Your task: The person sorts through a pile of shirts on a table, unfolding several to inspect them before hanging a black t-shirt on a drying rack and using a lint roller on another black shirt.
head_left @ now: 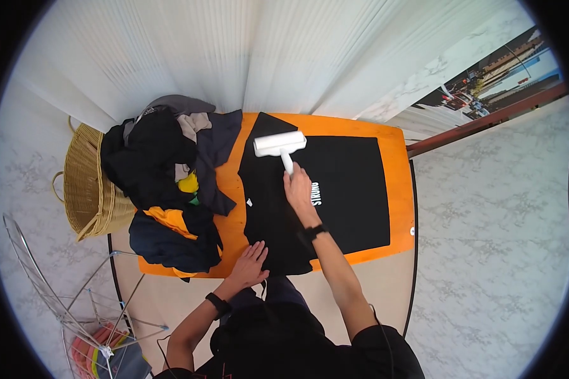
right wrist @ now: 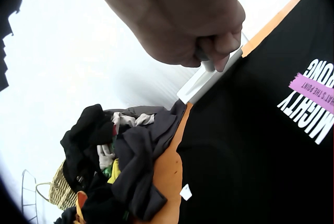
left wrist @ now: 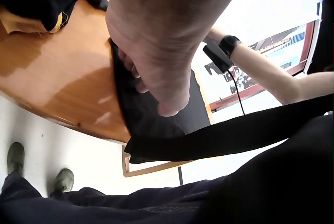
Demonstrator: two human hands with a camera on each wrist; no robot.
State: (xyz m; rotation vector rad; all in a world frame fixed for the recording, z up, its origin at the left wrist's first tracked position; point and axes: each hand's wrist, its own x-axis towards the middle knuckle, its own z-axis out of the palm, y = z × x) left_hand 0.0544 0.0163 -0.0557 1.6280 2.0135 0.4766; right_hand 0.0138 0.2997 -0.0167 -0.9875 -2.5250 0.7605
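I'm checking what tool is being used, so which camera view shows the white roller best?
The head view: the white roller shows nearly whole there, only the end of its handle covered by the right hand. The right wrist view shows just part of it, largely behind that hand. The left wrist view doesn't show it.

Bright light, dark vignetted corners

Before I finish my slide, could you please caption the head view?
Right hand gripping a white roller over a black printed shirt, left hand at its edge.
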